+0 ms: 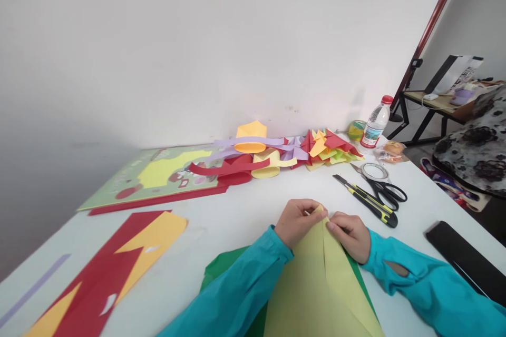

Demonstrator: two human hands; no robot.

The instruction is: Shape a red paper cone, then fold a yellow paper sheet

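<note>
A yellow-green paper sheet [316, 284] lies on the white table [237, 210], folded to a point at its far end, over a darker green sheet [217, 271]. My left hand [298, 221] pinches the tip of the fold, fingers closed on the paper. Just to its right, my right hand [350, 234] presses and grips the right flap near the same tip. Both arms wear teal sleeves.
Black scissors [385, 189], a yellow-black utility knife [366, 200] and a tape roll [375, 171] lie right of my hands. A black flat object [466, 260] sits at the right edge. Folded coloured paper shapes [276, 155], a water bottle [375, 124] and red-yellow sheets [114, 268] surround.
</note>
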